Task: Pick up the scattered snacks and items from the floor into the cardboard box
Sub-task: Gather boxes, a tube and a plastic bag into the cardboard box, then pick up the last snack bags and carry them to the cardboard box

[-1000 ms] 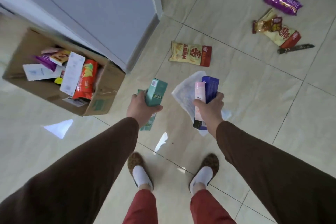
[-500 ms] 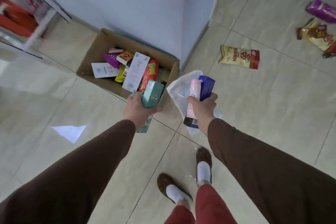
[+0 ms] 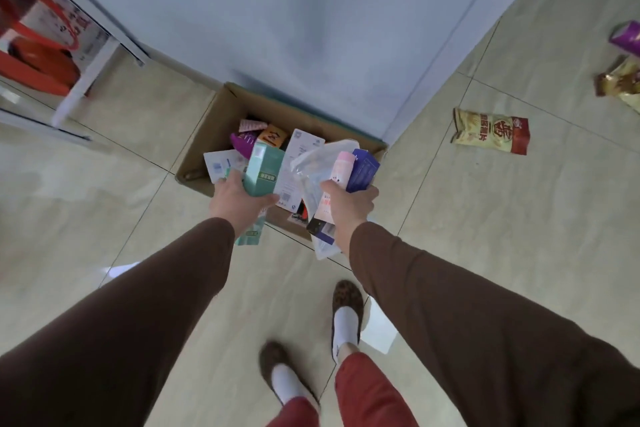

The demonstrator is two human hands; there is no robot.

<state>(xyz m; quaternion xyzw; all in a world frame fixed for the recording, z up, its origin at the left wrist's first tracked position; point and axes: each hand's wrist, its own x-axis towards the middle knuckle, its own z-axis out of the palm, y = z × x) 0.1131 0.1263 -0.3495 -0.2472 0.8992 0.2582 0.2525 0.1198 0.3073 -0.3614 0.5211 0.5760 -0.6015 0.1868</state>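
The cardboard box [image 3: 207, 139] stands open on the floor against the pale wall, with several packets and cartons inside. My left hand [image 3: 237, 203] hovers over its near edge, closed around green boxes [image 3: 264, 170]. My right hand [image 3: 349, 206] is beside it over the box's near right part, gripping a pink tube [image 3: 341, 168], a dark blue box [image 3: 363, 170] and a clear plastic bag [image 3: 313, 163] together. A yellow and red snack bag [image 3: 491, 130] lies on the tiles to the right.
More snack packets, a purple packet [image 3: 627, 37] and a brown and yellow packet [image 3: 621, 81], lie at the far right edge. A white rack [image 3: 90, 62] with red items stands at the upper left. My feet [image 3: 346, 308] are on the tiles just short of the box.
I have stepped toward the box. Both hands, which were over bare floor a second ago, are now above the box with the same items still in them.
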